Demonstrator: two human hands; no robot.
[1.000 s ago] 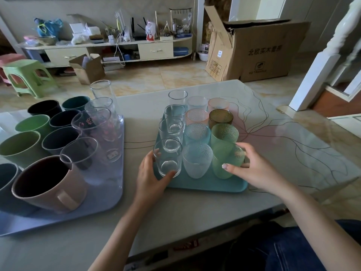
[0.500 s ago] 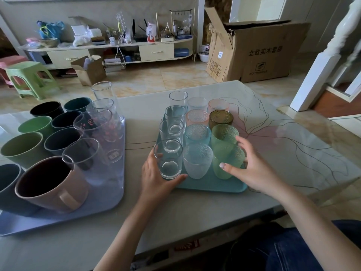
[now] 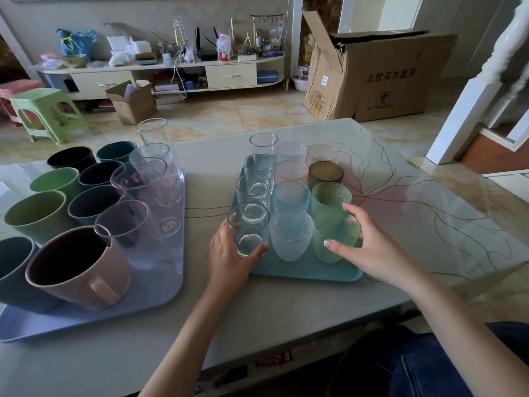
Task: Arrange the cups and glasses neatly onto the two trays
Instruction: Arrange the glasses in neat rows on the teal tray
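My left hand (image 3: pixel 226 260) has slid round the nearest clear glass (image 3: pixel 248 229), thumb now curled across its base, fingers behind it. My right hand (image 3: pixel 363 249) wraps the near green glass (image 3: pixel 333 239), thumb in front; it may also touch the one behind. Between my hands stands a frosted glass (image 3: pixel 290 234) on the teal tray (image 3: pixel 309 270). Left of my left hand, the blue tray (image 3: pixel 160 287) holds mugs on the counter (image 3: pixel 286 308).

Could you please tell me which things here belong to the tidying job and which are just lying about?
Job:
teal tray of glasses
lilac tray of cups
clear glass in left hand
green glass in right hand

Lying about:
cardboard box
green stool
cluttered shelf
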